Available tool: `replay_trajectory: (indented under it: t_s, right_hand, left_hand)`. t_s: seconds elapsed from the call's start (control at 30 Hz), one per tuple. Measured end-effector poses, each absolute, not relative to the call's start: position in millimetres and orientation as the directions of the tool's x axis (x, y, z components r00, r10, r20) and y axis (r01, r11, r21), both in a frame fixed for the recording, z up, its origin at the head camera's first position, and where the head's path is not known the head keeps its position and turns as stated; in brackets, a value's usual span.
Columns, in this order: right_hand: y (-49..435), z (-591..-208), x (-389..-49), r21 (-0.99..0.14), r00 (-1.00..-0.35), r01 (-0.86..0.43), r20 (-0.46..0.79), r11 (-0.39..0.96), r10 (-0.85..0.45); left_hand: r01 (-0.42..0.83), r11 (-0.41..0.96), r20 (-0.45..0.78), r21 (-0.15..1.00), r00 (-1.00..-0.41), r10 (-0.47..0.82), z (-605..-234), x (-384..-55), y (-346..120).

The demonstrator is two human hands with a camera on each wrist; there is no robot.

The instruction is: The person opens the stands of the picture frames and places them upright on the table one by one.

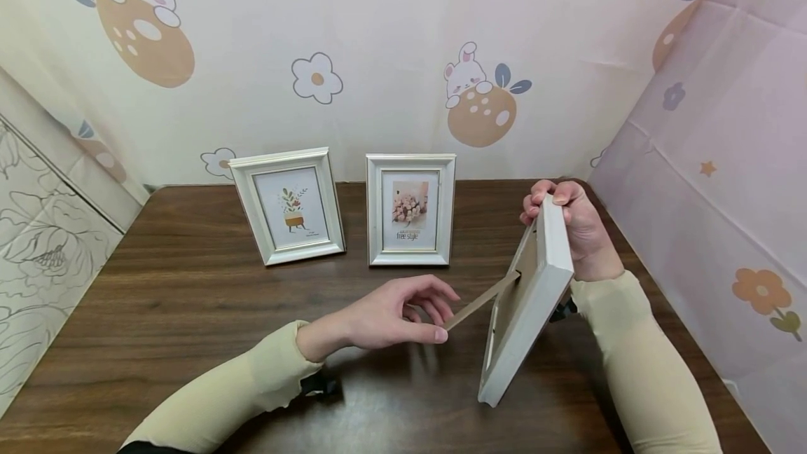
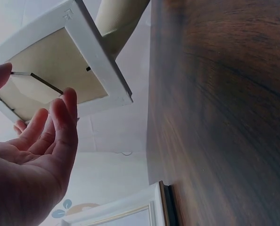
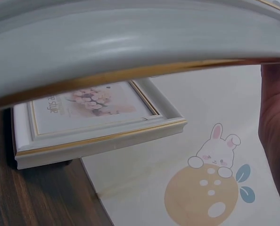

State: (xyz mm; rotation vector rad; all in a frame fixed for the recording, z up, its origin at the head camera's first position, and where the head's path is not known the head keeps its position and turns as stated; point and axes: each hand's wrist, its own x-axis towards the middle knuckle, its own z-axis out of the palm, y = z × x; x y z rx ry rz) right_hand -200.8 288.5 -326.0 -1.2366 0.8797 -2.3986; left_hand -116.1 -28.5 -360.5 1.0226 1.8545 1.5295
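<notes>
At the right of the head view, my right hand (image 1: 583, 219) grips the top edge of a white photo frame (image 1: 532, 314), which is tilted with its back towards the left. A thin easel stand (image 1: 482, 303) is folded out from that back. My left hand (image 1: 391, 310) holds the stand's free end, thumb at one side edge and a fingertip at the other. The left wrist view shows the frame's beige backing board (image 2: 50, 52) within its white border. Close across the right wrist view runs the frame's glossy moulding (image 3: 130, 42) with a gold inner line.
Two white photo frames stand upright towards the back of the brown wooden table (image 1: 189, 328): one with a potted-plant print (image 1: 290, 205), one with a pink-flower print (image 1: 410, 209). A curtain with rabbits (image 1: 378, 33) hangs behind, and another drape (image 1: 712, 195) borders the right side.
</notes>
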Motion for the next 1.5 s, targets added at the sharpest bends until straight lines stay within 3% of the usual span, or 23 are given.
replay_trajectory:
  t_s: [0.87, 1.33, 1.5]
  right_hand:
    - [295, -323, -197, -0.583, -0.597, -0.001, 0.652, -0.812, -0.467]
    - [333, -325, -192, -0.634, -0.640, -0.166, 0.652, -0.755, -0.407]
    - [354, -323, -189, -0.648, -0.704, -0.238, 0.628, -0.723, -0.331]
  left_hand:
    - [0.288, 0.107, 0.098, 0.951, -0.615, 0.782, -369, -128, -40]
    - [0.196, 0.124, 0.034, 0.973, -0.648, 0.761, -386, -137, -78]
    - [0.201, 0.179, 0.010, 0.963, -0.692, 0.722, -389, -139, -98]
